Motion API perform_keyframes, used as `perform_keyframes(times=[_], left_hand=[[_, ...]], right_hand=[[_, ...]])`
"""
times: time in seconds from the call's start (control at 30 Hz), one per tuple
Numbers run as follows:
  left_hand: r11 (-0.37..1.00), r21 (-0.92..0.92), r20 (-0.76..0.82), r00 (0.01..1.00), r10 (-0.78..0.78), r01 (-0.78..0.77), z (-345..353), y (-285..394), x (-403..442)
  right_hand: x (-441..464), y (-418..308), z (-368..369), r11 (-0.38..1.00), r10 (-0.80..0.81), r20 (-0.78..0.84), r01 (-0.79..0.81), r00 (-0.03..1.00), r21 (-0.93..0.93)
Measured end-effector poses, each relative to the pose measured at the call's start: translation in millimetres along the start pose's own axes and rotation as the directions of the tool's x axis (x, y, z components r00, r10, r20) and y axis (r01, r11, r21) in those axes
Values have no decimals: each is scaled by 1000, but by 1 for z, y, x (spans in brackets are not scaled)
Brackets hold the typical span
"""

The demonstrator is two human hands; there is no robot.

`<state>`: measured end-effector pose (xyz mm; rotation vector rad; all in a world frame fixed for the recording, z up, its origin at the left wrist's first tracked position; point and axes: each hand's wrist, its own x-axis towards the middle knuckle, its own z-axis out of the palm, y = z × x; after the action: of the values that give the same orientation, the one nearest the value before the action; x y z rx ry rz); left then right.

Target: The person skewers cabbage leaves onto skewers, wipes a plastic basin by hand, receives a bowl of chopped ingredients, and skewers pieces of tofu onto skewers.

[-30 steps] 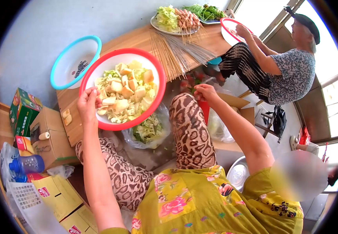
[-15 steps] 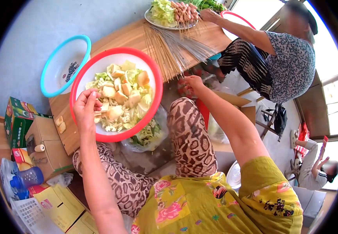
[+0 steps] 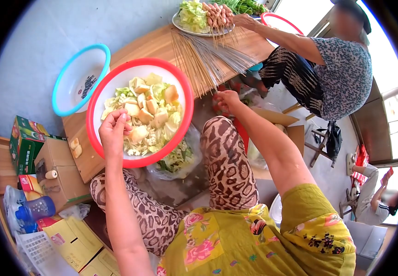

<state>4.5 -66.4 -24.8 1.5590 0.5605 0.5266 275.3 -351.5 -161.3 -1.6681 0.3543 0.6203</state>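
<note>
My left hand (image 3: 114,128) hangs over the near left side of a red-rimmed white basin (image 3: 186,124). Its fingers are curled together, and whatever they may hold is hidden. Inside the basin lie pale lettuce-like leaves (image 3: 173,123), cauliflower-like bits (image 3: 140,145) and tan, bread-like chunks (image 3: 146,115). My right hand (image 3: 228,100) is at the table's front edge, thumb and fingers pinched at the near end of a thin skewer. Many skewers (image 3: 196,57) lie fanned out on the wooden table (image 3: 137,43), their near ends jutting over its edge.
A metal plate (image 3: 177,21) holds leaves and skewered pink sausages (image 3: 217,16). A co-worker (image 3: 341,76) sits at right, one hand by the plate. A blue-rimmed basin (image 3: 57,92) leans against the wall. Boxes (image 3: 58,158) stand left; a bag of greens (image 3: 178,158) sits below the basin.
My left hand has moved a little right, farther over the food in the basin. My right hand stays by the skewer ends. The whole view has shifted slightly.
</note>
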Motion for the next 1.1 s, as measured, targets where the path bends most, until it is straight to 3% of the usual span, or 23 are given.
perform_keyframes(times=[0.23,0.53,0.63,0.7,0.73,0.93,1.03,1.1], left_hand=[[999,45,3,1000,-29,29,2,1,2],[996,83,70,997,-30,25,9,3,1],[999,33,74,997,-37,35,9,4,0],[999,-21,79,996,-48,49,7,4,-1],[995,-70,93,994,-64,71,7,5,-2],[965,-186,183,972,-150,184,5,13,-8],[881,-389,273,947,-168,268,4,27,-15],[803,-502,290,937,-192,320,2,31,-15]], right_hand=[[3,3,-3,996,-88,6,88,996,-6],[-29,-15,-16,950,-191,-5,184,982,-252],[-39,-23,-22,953,-244,113,259,963,-154],[-70,-34,-26,972,-135,286,71,949,222],[-82,-38,-29,958,-136,356,30,924,287],[-205,-61,-22,941,-331,537,229,776,249],[-256,-50,-7,943,-281,639,329,716,46],[-276,-36,5,948,-166,713,308,682,-74]])
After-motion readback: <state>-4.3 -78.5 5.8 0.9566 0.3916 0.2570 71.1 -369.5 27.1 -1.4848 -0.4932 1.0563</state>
